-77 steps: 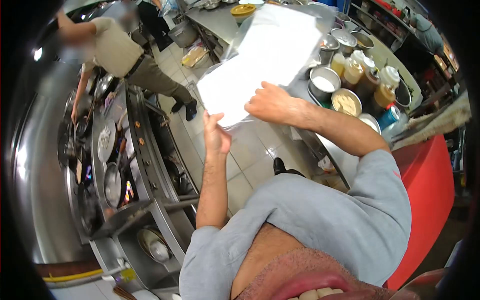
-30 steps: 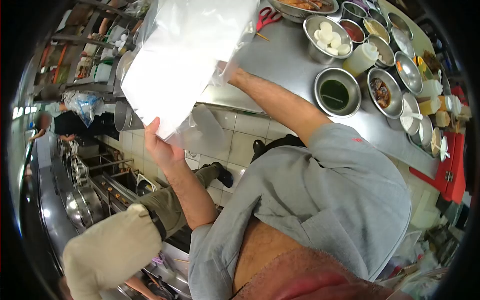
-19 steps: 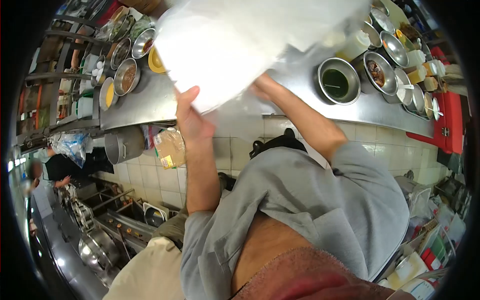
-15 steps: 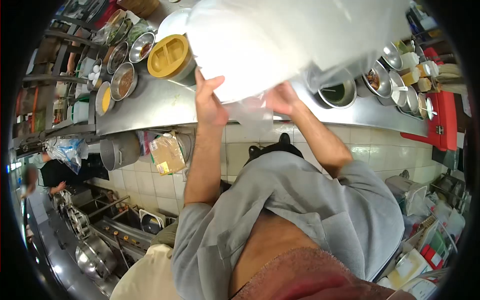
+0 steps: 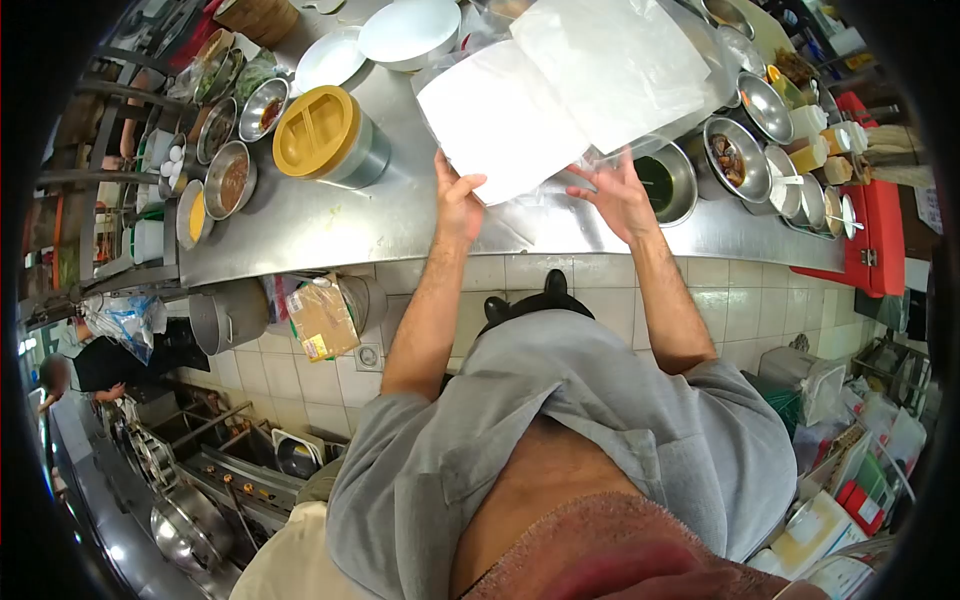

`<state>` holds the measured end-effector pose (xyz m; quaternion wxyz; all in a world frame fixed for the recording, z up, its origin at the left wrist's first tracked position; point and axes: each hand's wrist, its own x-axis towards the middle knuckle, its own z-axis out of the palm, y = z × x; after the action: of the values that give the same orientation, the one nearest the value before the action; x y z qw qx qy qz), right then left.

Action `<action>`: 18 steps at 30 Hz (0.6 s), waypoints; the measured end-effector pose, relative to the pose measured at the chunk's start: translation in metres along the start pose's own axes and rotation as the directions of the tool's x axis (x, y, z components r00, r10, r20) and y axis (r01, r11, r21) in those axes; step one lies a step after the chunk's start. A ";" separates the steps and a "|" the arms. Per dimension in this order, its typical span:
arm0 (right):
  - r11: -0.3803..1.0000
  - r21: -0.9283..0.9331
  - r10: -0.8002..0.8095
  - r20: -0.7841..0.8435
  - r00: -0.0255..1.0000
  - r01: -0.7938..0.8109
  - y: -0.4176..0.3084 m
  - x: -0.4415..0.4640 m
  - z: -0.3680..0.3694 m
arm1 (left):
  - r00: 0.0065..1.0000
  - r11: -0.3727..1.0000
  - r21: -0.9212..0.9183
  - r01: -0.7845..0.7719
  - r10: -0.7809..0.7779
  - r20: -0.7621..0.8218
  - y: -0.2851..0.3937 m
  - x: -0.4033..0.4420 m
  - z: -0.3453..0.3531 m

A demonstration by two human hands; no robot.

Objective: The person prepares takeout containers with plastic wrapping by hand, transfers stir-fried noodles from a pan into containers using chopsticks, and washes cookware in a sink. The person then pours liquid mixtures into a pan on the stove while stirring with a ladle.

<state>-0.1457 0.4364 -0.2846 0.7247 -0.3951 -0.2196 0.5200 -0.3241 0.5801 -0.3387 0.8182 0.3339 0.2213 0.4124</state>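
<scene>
White sheets (image 5: pixel 500 115) lie in and on a clear plastic bag (image 5: pixel 715 75), tilted above the steel counter. A second, slightly creased white sheet (image 5: pixel 620 70) overlaps them on the right. My left hand (image 5: pixel 459 212) pinches the near left corner, thumb on top and fingers underneath. At the near right edge, my right hand (image 5: pixel 620 200) has its fingers apart against the plastic; some fingertips are hidden behind it. Left of the sheets stands a clear tub with a yellow lid (image 5: pixel 316 132). A steel bowl of dark green liquid (image 5: pixel 655 185) sits beside my right hand.
Steel bowls of ingredients, such as one with brown paste (image 5: pixel 231 180), line the left of the counter (image 5: pixel 330 235). White plates (image 5: pixel 410 35) stand at the back. Squeeze bottles (image 5: pixel 808 155) and a red box (image 5: pixel 880 240) are on the right. Another person (image 5: pixel 90 365) is at far left.
The sheets and bag have moved lower and farther from the camera, over the counter. Their surface, smeared before, shows two overlapping white pieces. My right hand has shifted right and its fingers have spread.
</scene>
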 end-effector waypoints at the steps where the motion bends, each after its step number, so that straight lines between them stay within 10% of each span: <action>1: 1.000 0.002 0.004 0.003 1.000 -0.004 0.002 0.004 0.001 | 1.000 0.999 0.037 0.008 -0.008 -0.016 -0.001 0.000 -0.001; 5: 0.974 -0.200 -0.009 -0.501 0.866 -0.105 0.035 0.024 0.004 | 0.998 0.980 0.199 0.002 0.009 -0.057 -0.006 0.011 -0.018; 14: 0.992 -0.083 0.038 -0.537 0.843 -0.098 0.063 0.013 -0.005 | 0.971 0.652 0.721 0.236 -0.129 -0.201 0.006 0.026 -0.024; 17: 0.989 -0.084 0.074 -0.432 0.899 -0.122 0.058 0.011 -0.007 | 0.936 0.542 0.838 0.067 0.256 -0.240 0.016 0.016 0.006; 18: 0.987 -0.087 0.084 -0.425 0.901 -0.133 0.054 0.008 -0.004 | 0.941 0.329 0.940 -0.093 0.338 -0.025 0.016 0.016 0.007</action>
<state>-0.1715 0.4501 -0.3309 0.7011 -0.5499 -0.0654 0.4491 -0.3194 0.5978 -0.3233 0.3939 0.7154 0.4556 0.3542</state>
